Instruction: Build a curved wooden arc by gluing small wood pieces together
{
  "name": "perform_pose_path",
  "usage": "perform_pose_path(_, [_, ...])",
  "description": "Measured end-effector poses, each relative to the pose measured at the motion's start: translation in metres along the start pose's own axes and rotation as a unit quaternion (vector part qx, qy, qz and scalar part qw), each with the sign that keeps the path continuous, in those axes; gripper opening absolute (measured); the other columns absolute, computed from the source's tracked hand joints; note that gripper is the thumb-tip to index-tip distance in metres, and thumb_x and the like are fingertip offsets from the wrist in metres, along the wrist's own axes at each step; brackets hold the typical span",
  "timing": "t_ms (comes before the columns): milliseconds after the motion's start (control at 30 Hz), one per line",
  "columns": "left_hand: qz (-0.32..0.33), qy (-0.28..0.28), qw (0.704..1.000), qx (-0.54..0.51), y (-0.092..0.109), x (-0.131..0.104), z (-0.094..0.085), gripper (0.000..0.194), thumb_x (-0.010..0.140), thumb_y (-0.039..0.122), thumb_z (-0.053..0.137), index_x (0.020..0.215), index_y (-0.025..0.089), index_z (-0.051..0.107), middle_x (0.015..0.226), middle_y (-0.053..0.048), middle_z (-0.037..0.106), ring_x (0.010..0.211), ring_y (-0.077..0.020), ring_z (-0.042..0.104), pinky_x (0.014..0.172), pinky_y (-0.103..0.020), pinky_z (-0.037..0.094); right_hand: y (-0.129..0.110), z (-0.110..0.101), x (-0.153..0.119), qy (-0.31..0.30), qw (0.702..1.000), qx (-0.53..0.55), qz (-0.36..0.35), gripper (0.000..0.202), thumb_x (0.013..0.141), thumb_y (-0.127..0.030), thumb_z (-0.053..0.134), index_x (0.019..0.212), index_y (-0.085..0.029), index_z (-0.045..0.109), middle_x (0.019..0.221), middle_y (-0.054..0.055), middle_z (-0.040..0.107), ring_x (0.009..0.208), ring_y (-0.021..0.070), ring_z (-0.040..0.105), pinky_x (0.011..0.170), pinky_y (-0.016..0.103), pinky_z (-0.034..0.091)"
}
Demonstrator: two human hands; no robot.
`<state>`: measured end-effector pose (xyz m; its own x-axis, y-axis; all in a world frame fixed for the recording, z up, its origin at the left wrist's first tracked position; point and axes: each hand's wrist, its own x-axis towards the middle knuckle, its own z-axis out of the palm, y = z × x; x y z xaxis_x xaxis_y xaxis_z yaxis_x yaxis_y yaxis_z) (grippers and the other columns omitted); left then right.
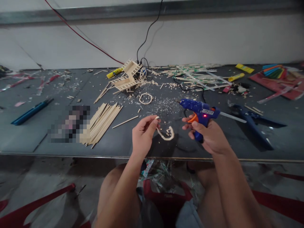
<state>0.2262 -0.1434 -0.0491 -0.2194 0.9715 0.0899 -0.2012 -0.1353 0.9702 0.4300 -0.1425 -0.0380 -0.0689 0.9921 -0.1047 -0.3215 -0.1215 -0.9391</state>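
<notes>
Between the thumb and fingers of my left hand is a curved, pale wooden piece that looks built from short stick segments; it bends into an open hook shape. My right hand grips a blue glue gun with an orange trigger, a lit red light and a clear glue stick out of its back. The nozzle points left, above the table and apart from the curved piece. A closed ring of similar segments lies on the table just beyond my left hand.
A bundle of wooden sticks lies left, near a blurred patch. Farther back stands a small stick-built model. Blue-handled cutters lie right, a blue tool far left. Stick scraps and yellow tubes are at the back.
</notes>
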Motion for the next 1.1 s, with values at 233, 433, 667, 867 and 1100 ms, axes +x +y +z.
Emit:
perform_pose_path(233, [-0.015,-0.009,1.000,-0.018,0.0014,-0.0021,0.0009,0.019,0.075,0.029,0.072,0.091,0.018,0.071,0.078,-0.001,0.073,0.059,-0.0092,0.064,0.060,-0.022,0.055,-0.0018,-0.0011,-0.0067,-0.051,0.998,-0.042,-0.001,0.021,0.073,-0.029,0.077,0.090,-0.020,0.068,0.094,0.006,0.069,0.069,0.0128,0.062,0.046,0.020,0.048])
perform_pose_path(433, [0.006,0.013,0.999,0.050,0.0052,-0.0031,0.0004,0.022,0.076,0.031,0.071,0.093,0.017,0.071,0.081,-0.003,0.074,0.060,-0.0110,0.066,0.061,-0.024,0.056,-0.0015,-0.0008,-0.0084,-0.031,0.999,-0.021,0.035,0.026,0.066,-0.030,0.082,0.086,-0.020,0.067,0.079,0.001,0.064,0.056,0.0087,0.054,0.044,0.021,0.046])
perform_pose_path(667, [0.120,0.025,0.975,0.183,0.0056,-0.0069,-0.0047,0.018,0.078,0.030,0.069,0.092,0.018,0.072,0.081,-0.004,0.075,0.069,-0.0128,0.067,0.067,-0.024,0.055,0.0034,-0.0005,-0.0071,-0.018,0.999,-0.011,0.031,0.035,0.056,-0.041,0.086,0.074,-0.017,0.067,0.072,0.002,0.058,0.057,0.0106,0.051,0.038,0.022,0.045])
perform_pose_path(867, [0.243,0.003,0.942,0.231,0.0086,-0.0066,-0.0070,0.008,0.079,0.021,0.069,0.086,0.021,0.072,0.085,-0.001,0.075,0.078,-0.0121,0.068,0.075,-0.023,0.054,0.0051,-0.0001,-0.0049,0.011,1.000,0.006,0.025,0.041,0.053,-0.046,0.086,0.073,-0.018,0.065,0.069,0.001,0.058,0.052,0.0094,0.048,0.036,0.022,0.043])
perform_pose_path(1100, [0.074,0.017,0.990,0.115,0.0073,-0.0080,-0.0031,0.019,0.077,0.030,0.071,0.092,0.019,0.071,0.084,-0.004,0.075,0.072,-0.0150,0.069,0.067,-0.027,0.057,0.0013,0.0021,-0.0052,0.006,1.000,0.009,0.010,0.039,0.056,-0.048,0.084,0.073,-0.020,0.063,0.068,0.000,0.058,0.054,0.0107,0.048,0.037,0.022,0.042])
